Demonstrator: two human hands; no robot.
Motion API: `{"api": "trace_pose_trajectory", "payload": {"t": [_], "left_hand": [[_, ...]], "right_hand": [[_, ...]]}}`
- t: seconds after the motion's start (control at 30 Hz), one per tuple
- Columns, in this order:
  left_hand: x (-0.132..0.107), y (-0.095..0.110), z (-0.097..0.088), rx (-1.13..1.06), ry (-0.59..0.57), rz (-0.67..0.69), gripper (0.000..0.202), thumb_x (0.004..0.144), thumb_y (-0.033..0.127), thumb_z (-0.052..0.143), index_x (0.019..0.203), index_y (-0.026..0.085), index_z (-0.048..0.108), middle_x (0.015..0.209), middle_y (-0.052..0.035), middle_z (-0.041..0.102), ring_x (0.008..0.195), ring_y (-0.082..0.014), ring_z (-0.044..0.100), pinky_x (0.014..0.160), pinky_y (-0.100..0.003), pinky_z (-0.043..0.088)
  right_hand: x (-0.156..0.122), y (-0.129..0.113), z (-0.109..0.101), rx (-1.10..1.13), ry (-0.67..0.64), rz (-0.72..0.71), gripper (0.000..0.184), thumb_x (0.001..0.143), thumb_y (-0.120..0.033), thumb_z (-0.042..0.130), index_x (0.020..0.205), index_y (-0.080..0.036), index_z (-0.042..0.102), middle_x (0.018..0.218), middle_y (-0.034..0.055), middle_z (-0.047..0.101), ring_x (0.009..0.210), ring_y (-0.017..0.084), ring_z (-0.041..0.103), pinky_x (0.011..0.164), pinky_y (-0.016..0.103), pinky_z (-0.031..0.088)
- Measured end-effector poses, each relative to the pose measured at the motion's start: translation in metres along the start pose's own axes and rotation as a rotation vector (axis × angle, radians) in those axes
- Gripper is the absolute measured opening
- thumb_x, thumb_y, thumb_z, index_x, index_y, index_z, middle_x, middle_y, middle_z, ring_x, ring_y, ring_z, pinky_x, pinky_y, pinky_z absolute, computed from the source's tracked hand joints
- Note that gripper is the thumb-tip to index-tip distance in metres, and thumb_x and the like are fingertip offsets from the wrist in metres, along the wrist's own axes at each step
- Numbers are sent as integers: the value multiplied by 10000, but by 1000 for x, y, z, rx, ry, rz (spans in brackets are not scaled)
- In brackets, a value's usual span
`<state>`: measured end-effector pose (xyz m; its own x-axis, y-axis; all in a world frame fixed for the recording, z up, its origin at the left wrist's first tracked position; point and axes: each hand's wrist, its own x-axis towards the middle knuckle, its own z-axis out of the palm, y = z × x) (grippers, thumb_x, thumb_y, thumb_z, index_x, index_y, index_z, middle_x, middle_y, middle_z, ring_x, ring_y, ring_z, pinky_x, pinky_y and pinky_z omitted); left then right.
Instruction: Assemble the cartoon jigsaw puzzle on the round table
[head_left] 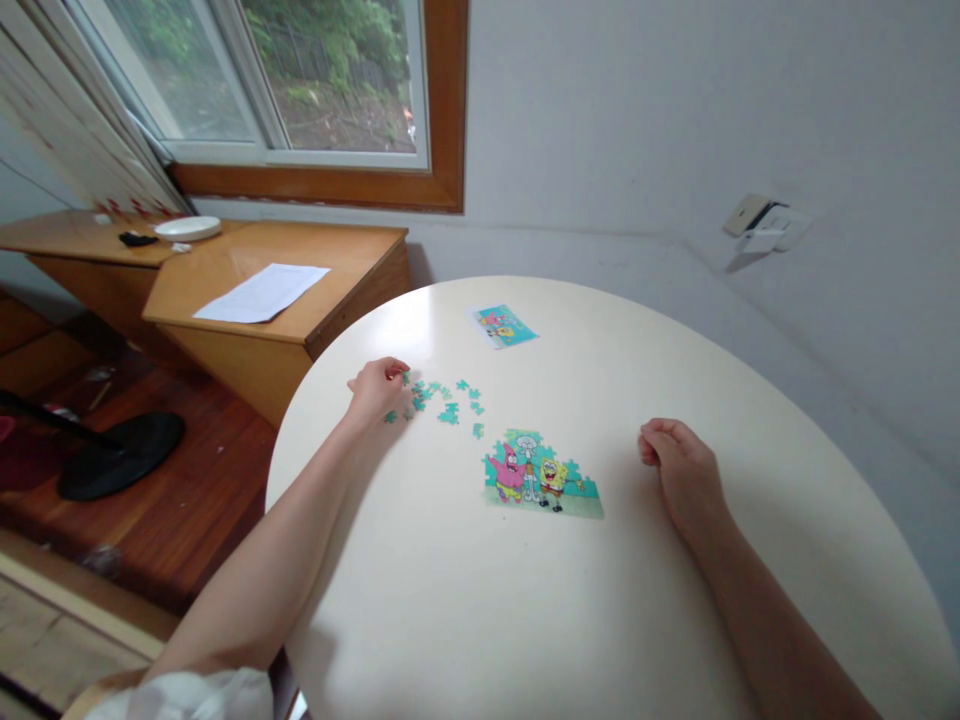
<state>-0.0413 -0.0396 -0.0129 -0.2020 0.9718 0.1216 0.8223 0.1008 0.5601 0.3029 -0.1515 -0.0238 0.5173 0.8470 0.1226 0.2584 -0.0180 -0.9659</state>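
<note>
Left hand: the left hand [379, 388] is out at the far left of the bench [525, 620], fingertips bunched down onto the near end of the loose pieces [450, 405]; grip pinched together, but I cannot tell whether a piece is actually caught in it.
Right hand: the right hand [679, 465] rests knuckles-up on the bench; grip curled into a loose fist, nothing showing in it.
Loose pieces: a small teal scatter, strung out rightward from the left fingertips; the nearest ones touch the fingers, the last ones lie just above the puzzle's top left corner.
Puzzle: the part-built puzzle [541, 475] lies flat mid-bench, long side running left to right, top edge ragged and unfinished; it sits between the two hands.
Key relation: the puzzle lies to the right of the left grip and a little nearer the person; the scatter bridges most of that gap; the right hand is just beside the puzzle's right end but well apart from the pieces, so the left is the nearer hand to them.
Picture card: a small picture card [504, 326] lies farther back, beyond the pieces, touched by neither hand.
Background: a wooden desk [300, 270] with a sheet of paper [262, 292] stands under the window [300, 80].
</note>
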Motion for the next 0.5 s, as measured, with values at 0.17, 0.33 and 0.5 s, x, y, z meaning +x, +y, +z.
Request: {"api": "trace_pose_trajectory", "payload": {"t": [0.17, 0.33, 0.5], "left_hand": [[-1, 1, -1, 29, -33, -36, 263, 744, 151, 466, 863, 205, 695, 871, -38, 696, 875, -237, 614, 869, -419, 333], [-1, 1, -1, 42, -71, -38, 273, 748, 136, 467, 883, 209, 693, 910, -43, 699, 905, -238, 612, 873, -409, 346], [0, 0, 0, 48, -73, -36, 269, 752, 151, 474, 897, 218, 691, 929, -40, 699, 911, -238, 612, 868, -397, 355]], "right_hand": [[0, -1, 0, -31, 0, 10, 151, 591, -353, 546, 602, -215, 488, 459, -48, 432, 469, 112, 387, 486, 272, 324], [1, 2, 0, -40, 16, 0, 99, 579, -308, 509, 574, -213, 483, 464, -41, 443, 481, 111, 386, 489, 266, 321], [2, 2, 1, -53, 21, -10, 96, 577, -312, 490, 572, -218, 477, 470, -38, 449, 484, 117, 390, 494, 272, 328]]}}
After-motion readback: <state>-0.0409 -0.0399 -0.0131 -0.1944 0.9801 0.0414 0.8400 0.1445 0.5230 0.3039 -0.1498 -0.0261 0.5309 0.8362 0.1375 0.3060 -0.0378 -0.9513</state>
